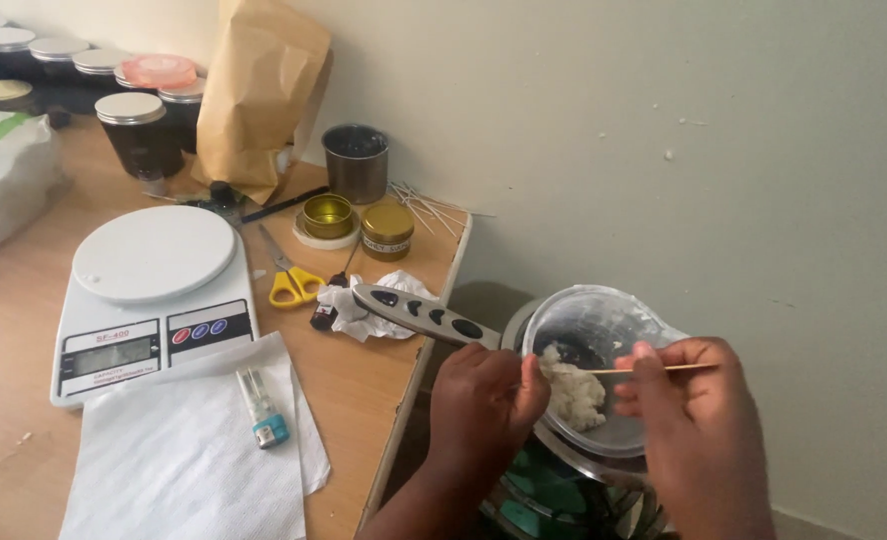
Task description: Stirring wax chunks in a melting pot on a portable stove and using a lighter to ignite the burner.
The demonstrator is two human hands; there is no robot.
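A: What's in hand?

B: I see the left hand [486, 392] closed on a grey digital thermometer [424, 314], its handle slanting up-left from the clear plastic bowl [596, 322], tip at the white waxy lump [574, 392] inside. The right hand [692, 400] pinches a thin wooden stick [654, 369] between thumb and fingers, laid level across the bowl's rim, its end at the lump.

A: Where's the bowl?

B: Off the wooden table's [364, 390] right edge, sitting over a metal pot [584, 478] by the wall. Looks like a double-boiler setup, my guess.

A: Step?

B: I judge it as stirring or checking the lump, still mostly solid. Next move likely calls for keeping the stick low in the lump and the bowl steady on the pot.

A: Anything else?

B: Left of the bowl: white kitchen scale [154, 290], yellow-handled scissors [286, 275], 2 gold tins [359, 222], a lighter [262, 408] on paper towel [194, 450]. Further left and back, dark jars [142, 130] and a brown paper bag [262, 90].
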